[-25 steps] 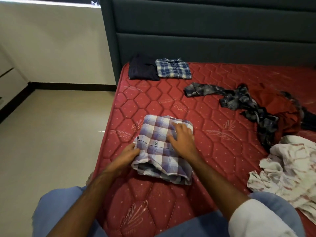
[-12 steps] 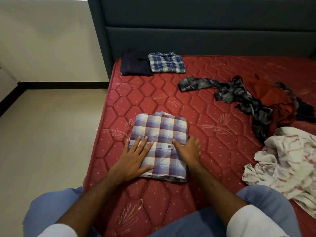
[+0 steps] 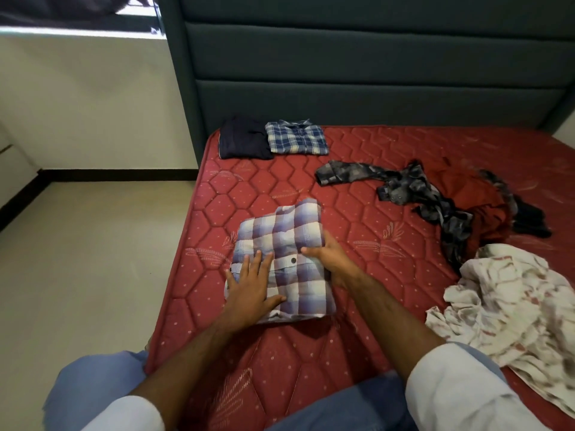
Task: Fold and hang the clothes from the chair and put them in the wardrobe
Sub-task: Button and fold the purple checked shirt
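The left hand lies flat with fingers spread, pressing the near-left part of the folded purple plaid shirt. The right hand grips the shirt's right edge — thumb on top, fingers curled under the fabric. The shirt sits on the red mattress, close to its left edge, beyond which is bare floor. Open mattress lies between it and two folded pieces near the headboard — a dark garment touching a blue plaid shirt. To the right, unfolded clothes: a grey patterned shirt, a red garment and a white printed cloth.
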### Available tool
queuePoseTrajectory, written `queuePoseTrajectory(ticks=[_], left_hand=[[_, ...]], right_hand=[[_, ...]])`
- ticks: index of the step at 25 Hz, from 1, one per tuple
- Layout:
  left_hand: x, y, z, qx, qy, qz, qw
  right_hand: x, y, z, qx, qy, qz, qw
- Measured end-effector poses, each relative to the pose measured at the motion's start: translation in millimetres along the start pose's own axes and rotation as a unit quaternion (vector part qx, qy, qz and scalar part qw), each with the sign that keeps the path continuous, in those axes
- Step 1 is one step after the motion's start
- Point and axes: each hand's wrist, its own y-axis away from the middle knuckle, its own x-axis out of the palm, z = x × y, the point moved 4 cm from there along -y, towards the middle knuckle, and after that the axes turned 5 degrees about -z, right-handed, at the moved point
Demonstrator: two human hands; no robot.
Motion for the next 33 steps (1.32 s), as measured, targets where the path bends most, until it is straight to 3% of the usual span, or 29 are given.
queuePoseTrajectory(ticks=[3, 4, 5, 6, 7, 9, 10, 11, 12, 13, 14, 15, 16, 17, 19, 20, 23, 26, 28, 30, 31, 33], left_hand=[[-26, -26, -19, -0.091, 0.174, -0.082, 0.977], [-41, -38, -26, -0.114, 0.307, -0.098, 0.940], [-49, -51, -26, -0.130, 0.467, -0.124, 0.866], [-63, -61, -26, -0.136, 0.595, -0.134, 0.781], [-78, -67, -24, -0.149, 0.668, -0.132, 0.717], [-107, -77, -23, -0.097, 0.739, -0.187, 0.640], [-123, -76, -34, -0.129, 0.708, -0.179, 0.671], [-141, -66, -32, -0.078, 0.677, -0.225, 0.696], [-134, -60, 3, -0.199, 0.610, -0.340, 0.688], [-114, -36, 15, -0.273, 0.607, -0.362, 0.653], [-104, -20, 19, -0.113, 0.735, -0.275, 0.610], [-70, -6, 28, -0.151, 0.791, -0.146, 0.575], [-46, 8, 34, -0.263, 0.790, -0.088, 0.546], [-31, 26, 56, -0.320, 0.780, -0.039, 0.536], [-12, 37, 84, -0.344, 0.764, -0.050, 0.543], [-7, 34, 84, -0.344, 0.737, -0.065, 0.578], [-8, 26, 89, -0.326, 0.584, -0.117, 0.734], [-13, 30, 101, -0.308, 0.410, -0.095, 0.853], [-21, 33, 95, -0.274, 0.331, -0.039, 0.902], [-29, 37, 91, -0.235, 0.340, -0.027, 0.910], [-34, 41, 88, -0.239, 0.378, -0.023, 0.894], [-34, 41, 83, -0.275, 0.483, -0.015, 0.831]], right_hand=[[0, -13, 73, -0.094, 0.152, 0.009, 0.984], [4, -14, 100, -0.144, 0.213, 0.024, 0.966], [8, -13, 126, -0.202, 0.292, 0.041, 0.934], [13, -8, 149, -0.264, 0.385, 0.055, 0.882], [16, 1, 161, -0.322, 0.477, 0.060, 0.816], [22, 24, 163, -0.422, 0.591, 0.066, 0.684], [23, 36, 151, -0.468, 0.608, 0.080, 0.636], [23, 45, 130, -0.506, 0.615, 0.099, 0.596], [21, 53, 100, -0.522, 0.629, 0.119, 0.564], [18, 59, 62, -0.523, 0.642, 0.139, 0.543], [15, 68, 24, -0.500, 0.653, 0.165, 0.544], [12, 77, -14, -0.465, 0.657, 0.202, 0.559], [10, 91, -44, -0.414, 0.661, 0.236, 0.579], [8, 102, -67, -0.360, 0.670, 0.261, 0.595], [5, 104, -80, -0.315, 0.649, 0.258, 0.643], [4, 93, -72, -0.297, 0.613, 0.248, 0.689], [0, 50, -38, -0.264, 0.475, 0.173, 0.821], [-4, 11, -20, -0.223, 0.436, 0.066, 0.869], [14, -2, -11, -0.213, 0.440, 0.070, 0.870], [46, -12, -1, -0.222, 0.461, 0.102, 0.853], [63, -18, 4, -0.215, 0.486, 0.134, 0.837], [98, -27, 7, -0.190, 0.554, 0.234, 0.776]])
